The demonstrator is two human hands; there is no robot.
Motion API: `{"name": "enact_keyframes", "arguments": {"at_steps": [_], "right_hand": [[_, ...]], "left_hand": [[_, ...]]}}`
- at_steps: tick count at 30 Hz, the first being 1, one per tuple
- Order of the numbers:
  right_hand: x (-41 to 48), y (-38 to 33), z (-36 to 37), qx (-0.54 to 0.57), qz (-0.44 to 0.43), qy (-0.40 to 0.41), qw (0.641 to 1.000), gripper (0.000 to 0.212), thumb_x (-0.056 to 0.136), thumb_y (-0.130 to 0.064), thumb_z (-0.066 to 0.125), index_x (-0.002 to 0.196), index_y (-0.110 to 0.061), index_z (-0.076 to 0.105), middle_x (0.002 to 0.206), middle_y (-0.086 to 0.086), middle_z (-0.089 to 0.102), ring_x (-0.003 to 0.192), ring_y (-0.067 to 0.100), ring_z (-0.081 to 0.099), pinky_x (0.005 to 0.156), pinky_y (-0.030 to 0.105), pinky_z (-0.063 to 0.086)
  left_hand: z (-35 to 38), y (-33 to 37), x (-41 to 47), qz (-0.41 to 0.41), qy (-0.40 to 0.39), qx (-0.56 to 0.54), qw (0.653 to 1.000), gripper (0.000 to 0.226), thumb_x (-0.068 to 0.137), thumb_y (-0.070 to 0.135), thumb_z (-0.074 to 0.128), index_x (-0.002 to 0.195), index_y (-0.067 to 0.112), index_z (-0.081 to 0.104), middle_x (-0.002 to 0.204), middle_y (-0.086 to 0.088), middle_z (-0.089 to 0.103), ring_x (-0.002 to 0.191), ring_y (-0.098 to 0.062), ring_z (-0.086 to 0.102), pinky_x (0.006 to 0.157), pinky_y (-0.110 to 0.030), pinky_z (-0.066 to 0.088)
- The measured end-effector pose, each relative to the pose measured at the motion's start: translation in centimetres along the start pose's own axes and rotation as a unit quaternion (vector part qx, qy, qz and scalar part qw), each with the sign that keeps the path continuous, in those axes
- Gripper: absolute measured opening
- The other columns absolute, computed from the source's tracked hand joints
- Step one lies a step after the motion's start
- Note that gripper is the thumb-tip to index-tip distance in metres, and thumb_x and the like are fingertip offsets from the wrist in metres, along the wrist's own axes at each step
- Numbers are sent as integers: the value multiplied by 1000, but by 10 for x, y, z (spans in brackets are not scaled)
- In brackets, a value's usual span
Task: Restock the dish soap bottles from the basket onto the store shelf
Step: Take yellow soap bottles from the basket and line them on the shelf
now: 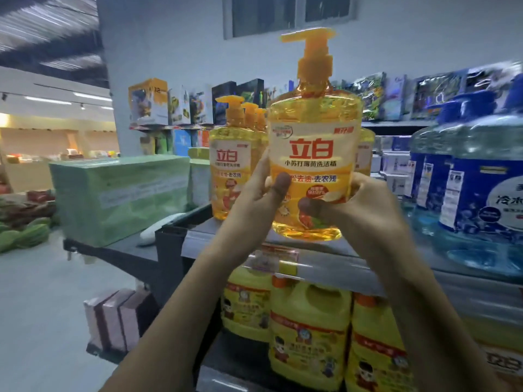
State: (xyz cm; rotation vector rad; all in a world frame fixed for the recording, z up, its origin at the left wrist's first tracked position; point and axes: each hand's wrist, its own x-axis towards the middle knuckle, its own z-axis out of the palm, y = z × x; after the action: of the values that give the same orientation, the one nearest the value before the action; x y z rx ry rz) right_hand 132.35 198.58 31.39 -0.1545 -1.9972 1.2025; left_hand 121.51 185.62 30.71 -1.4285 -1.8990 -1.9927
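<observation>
I hold an orange dish soap bottle (312, 154) with a pump top upright in both hands, just above the front of the grey store shelf (325, 258). My left hand (259, 196) grips its left side with the thumb across the label. My right hand (359, 205) grips the lower right side, thumb on the front. Several matching orange pump bottles (232, 157) stand in a row on the shelf behind and to the left. The basket is out of view.
Large blue water jugs (478, 188) stand on the shelf at right. Yellow detergent jugs (308, 335) fill the shelf below. A green wrapped pack (119, 196) sits on a lower dark shelf at left. Boxed goods (172, 103) line the shelves behind.
</observation>
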Motion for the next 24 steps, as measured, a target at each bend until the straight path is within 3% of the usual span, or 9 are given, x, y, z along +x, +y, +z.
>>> {"name": "enact_keyframes", "arguments": {"at_steps": [3, 6, 11, 14, 16, 17, 20, 22, 24], "right_hand": [[20, 10, 18, -13, 22, 25, 999, 35, 70, -24, 90, 101, -28, 75, 94, -11, 78, 88, 12, 75, 84, 46, 61], [28, 26, 32, -44, 68, 37, 996, 31, 73, -25, 88, 99, -32, 74, 91, -14, 77, 89, 10, 72, 87, 45, 59], [39, 31, 40, -102, 135, 22, 985, 21, 81, -34, 81, 97, -38, 68, 100, -11, 75, 99, 16, 69, 95, 48, 55], [41, 25, 47, -134, 144, 0, 980, 31, 83, -39, 78, 105, -43, 58, 112, -11, 70, 110, 20, 65, 101, 51, 50], [40, 25, 53, -160, 154, 31, 975, 61, 80, -47, 78, 128, -34, 41, 124, -8, 63, 118, 23, 61, 102, 48, 48], [37, 23, 57, -182, 156, 59, 969, 75, 79, -52, 77, 134, -29, 31, 127, -5, 60, 119, 24, 59, 100, 46, 48], [24, 27, 67, -287, 132, 119, 941, 75, 79, -63, 71, 128, -30, 24, 127, 0, 51, 118, 28, 56, 96, 51, 51], [22, 26, 70, -329, 140, 106, 928, 68, 81, -60, 68, 123, -33, 22, 125, 2, 46, 117, 29, 55, 97, 55, 50], [27, 23, 71, -327, 159, 87, 927, 63, 84, -50, 68, 124, -33, 23, 122, 1, 48, 114, 28, 56, 93, 51, 52]], "left_hand": [[-16, -16, 25, -12, -49, 1, 999, 61, 95, 50, 47, 152, 32, 35, 135, 6, 62, 127, -15, 59, 108, -52, 48], [-24, -30, 38, -37, -85, 23, 995, 53, 99, 42, 47, 151, 31, 38, 136, 7, 61, 130, -14, 55, 112, -49, 44], [-32, -41, 49, -66, -99, 72, 990, 58, 97, 46, 54, 151, 34, 36, 129, 7, 63, 118, -16, 62, 99, -47, 55], [-50, -51, 45, 43, 15, 206, 978, 52, 95, 24, 68, 142, 19, 47, 110, 3, 63, 98, -14, 65, 85, -33, 60], [-67, -61, 38, 116, 142, 263, 947, 50, 90, 17, 73, 134, 16, 49, 110, 0, 58, 93, -18, 63, 79, -34, 59], [-77, -67, 36, 115, 181, 277, 937, 55, 89, 17, 75, 135, 16, 45, 113, -1, 51, 95, -19, 60, 78, -33, 57], [-100, -80, 36, -21, 163, 298, 940, 84, 87, 32, 77, 151, 19, 24, 130, -14, 43, 108, -23, 49, 86, -35, 44], [-112, -87, 40, -115, 83, 258, 956, 98, 84, 46, 77, 155, 24, 13, 143, -15, 48, 122, -29, 53, 98, -41, 43], [-118, -91, 43, -158, -8, 229, 961, 99, 79, 60, 75, 152, 29, 15, 136, -6, 60, 117, -25, 60, 105, -44, 46]]}}
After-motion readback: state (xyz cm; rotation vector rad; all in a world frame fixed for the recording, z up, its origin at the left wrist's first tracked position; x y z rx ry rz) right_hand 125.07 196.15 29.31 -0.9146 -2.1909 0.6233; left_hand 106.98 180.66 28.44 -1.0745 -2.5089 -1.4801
